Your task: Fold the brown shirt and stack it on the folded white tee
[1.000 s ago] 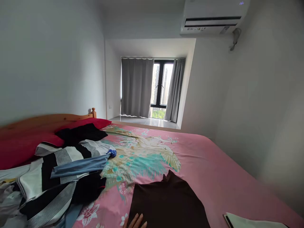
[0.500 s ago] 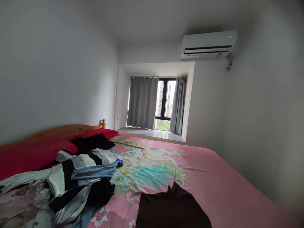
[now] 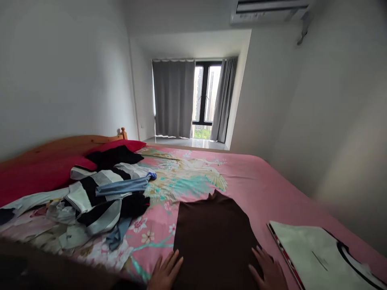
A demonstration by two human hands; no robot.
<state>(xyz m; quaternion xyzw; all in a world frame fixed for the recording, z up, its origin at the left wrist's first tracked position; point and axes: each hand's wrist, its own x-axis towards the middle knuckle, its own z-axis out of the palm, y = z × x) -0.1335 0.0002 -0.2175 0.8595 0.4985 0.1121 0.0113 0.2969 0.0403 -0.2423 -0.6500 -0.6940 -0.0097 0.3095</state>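
Left hand and right hand: palms down, fingers spread, nothing gripped, one at each side edge of the brown garment. Garment lies flat between and ahead of them. Judged light, soft and limp, not fragile, possibly slippery; best hold is a pinch at both side edges. Right of the right hand: white shirt. Ahead-left of the left hand: heaped clothes. Far ahead of both: grey curtain.

Bedroom, pale walls. Wooden headboard at left, pink floral bed. Far window, grey curtains partly open, daylight coming in. Air conditioner top right, cut off by frame.
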